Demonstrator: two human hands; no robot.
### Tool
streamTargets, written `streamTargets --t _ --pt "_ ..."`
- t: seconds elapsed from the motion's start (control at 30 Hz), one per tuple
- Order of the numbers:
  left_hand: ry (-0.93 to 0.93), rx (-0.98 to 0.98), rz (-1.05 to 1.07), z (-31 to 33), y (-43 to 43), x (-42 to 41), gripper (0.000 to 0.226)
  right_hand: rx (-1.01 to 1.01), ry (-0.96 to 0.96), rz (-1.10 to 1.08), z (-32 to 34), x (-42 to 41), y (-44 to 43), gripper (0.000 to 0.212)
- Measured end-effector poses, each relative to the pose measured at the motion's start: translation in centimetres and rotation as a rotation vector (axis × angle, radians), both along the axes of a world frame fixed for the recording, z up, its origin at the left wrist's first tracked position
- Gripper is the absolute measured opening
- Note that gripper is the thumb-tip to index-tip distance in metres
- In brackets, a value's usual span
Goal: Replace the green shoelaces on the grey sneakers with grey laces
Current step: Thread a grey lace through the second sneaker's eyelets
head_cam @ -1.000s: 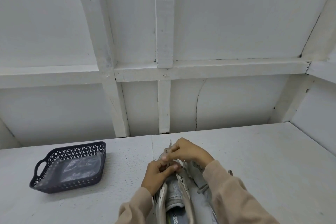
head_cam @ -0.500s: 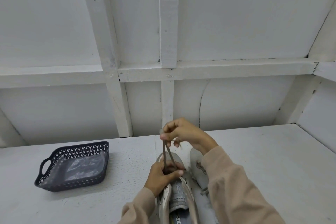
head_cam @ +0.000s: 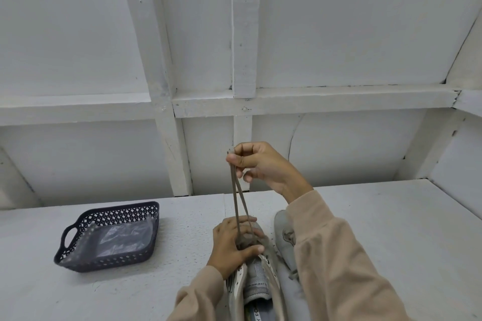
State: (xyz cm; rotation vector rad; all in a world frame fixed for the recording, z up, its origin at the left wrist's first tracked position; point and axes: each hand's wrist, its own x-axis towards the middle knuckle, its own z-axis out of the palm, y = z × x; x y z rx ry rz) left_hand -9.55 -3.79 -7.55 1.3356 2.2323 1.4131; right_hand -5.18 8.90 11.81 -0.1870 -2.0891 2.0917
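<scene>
Up has gone the right hand [head_cam: 263, 167] since the earlier frames. Then it sat low against the shoe; now it stands well above it, and the thin grey flat shoelace [head_cam: 235, 203] is drawn out in two taut strands. Thumb and forefinger pinch both strands together at the top, and the other fingers are curled under.

The left hand [head_cam: 230, 245] grips the fore part of the near grey mesh sneaker [head_cam: 257, 276], with its thumb laid across the tongue where the strands enter. That sneaker lies on the white painted table [head_cam: 391, 216], its long axis running 6 to 12 o'clock, toe at 12 and open heel at 6. The empty eyelets [head_cam: 268, 264] toward 6 o'clock suggest only the toe-end pair is threaded; no green lace shows.

The second grey sneaker [head_cam: 284, 232] lies just beside the first at 3 o'clock, partly hidden by the beige sleeve [head_cam: 339, 255]. At 9 o'clock, well apart, a dark blue perforated plastic basket [head_cam: 104, 263] holds a crumpled clear plastic bag [head_cam: 122, 236].

The coming move turns on this: the lace rises from the toe straight toward 12 o'clock, along the shoe's axis, while the next eyelets lie back toward 6. I judge the ends must be evened, then brought down and crossed. The left hand is nearer those eyelets.
</scene>
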Motion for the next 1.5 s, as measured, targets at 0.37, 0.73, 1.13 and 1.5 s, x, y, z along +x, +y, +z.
streamTargets --t 0.37,0.73,1.13,1.5 --pt "-0.376 -0.037 -0.121 0.3 -0.1 -0.4 0.035 -0.247 0.268 -0.157 3.7 -2.5 0.5 0.013" --pt "-0.372 -0.036 -0.118 0.0 -0.4 -0.3 0.037 -0.274 0.373 -0.131 5.3 -2.3 0.7 0.010" --pt "-0.361 -0.065 -0.126 0.1 -0.4 0.0 0.036 -0.587 0.449 -0.067 4.8 -1.8 0.3 0.020" --pt "-0.526 0.278 -0.067 4.3 0.1 -0.2 0.040 -0.356 0.359 -0.056 4.1 -1.3 0.6 0.008"
